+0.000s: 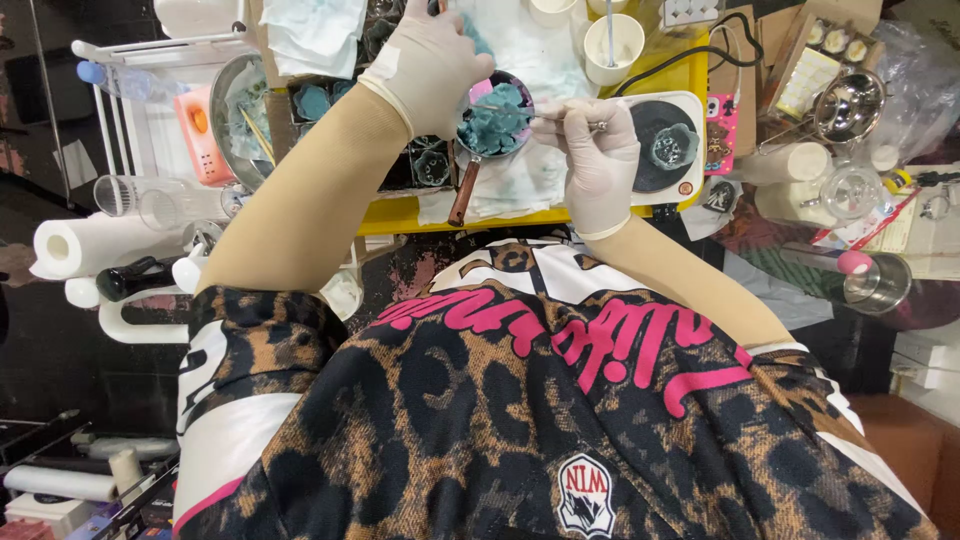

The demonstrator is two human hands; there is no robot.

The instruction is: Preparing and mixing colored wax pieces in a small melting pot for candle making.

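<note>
The left hand (435, 62), gloved, rested over the rim of a small pan (493, 120) of teal flower-shaped pieces (497, 118), its fingers curled about the far edge. The right hand (600, 160), also gloved, had its fingers pinching a thin metal tool (560, 119) whose tip reached into the pan. The pan sat on stained paper on a yellow tray (480, 215) on the counter, beside a small white hotplate (665, 145)

Small round pan (497, 118) with a wooden handle (462, 190), filled with teal flower-shaped pieces (500, 112) and one pink patch at its left rim. My left hand (432, 62) covers its far-left edge. My right hand (600, 160) holds a thin metal tool (560, 119), tip over the pieces.
</note>
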